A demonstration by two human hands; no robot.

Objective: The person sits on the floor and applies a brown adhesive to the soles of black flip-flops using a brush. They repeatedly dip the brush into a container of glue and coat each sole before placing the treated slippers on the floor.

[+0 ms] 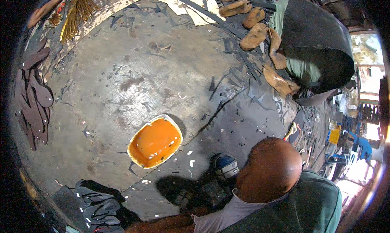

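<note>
Neither my left hand nor my right hand shows in the head view. An orange-filled, pale-rimmed tub (155, 142) sits on the worn grey floor (101, 123), with glossy orange stuff inside. Dark flip-flops (99, 208) with thong straps lie bunched at the lower left. Along the left edge, brown sole pieces (35, 99) are heaped. To the right of the tub is a rounded blue and white object (225, 166), its kind unclear. Another person (270, 172) in a grey sleeve leans in at the lower right; that person's hand is hidden.
Wooden shoe lasts (254, 37) lie at the upper right beside a large curled dark sheet (319, 38). Black offcuts (239, 76) and pale scraps litter the floor. A straw broom (77, 15) and part of someone's limb (48, 7) are at the upper left.
</note>
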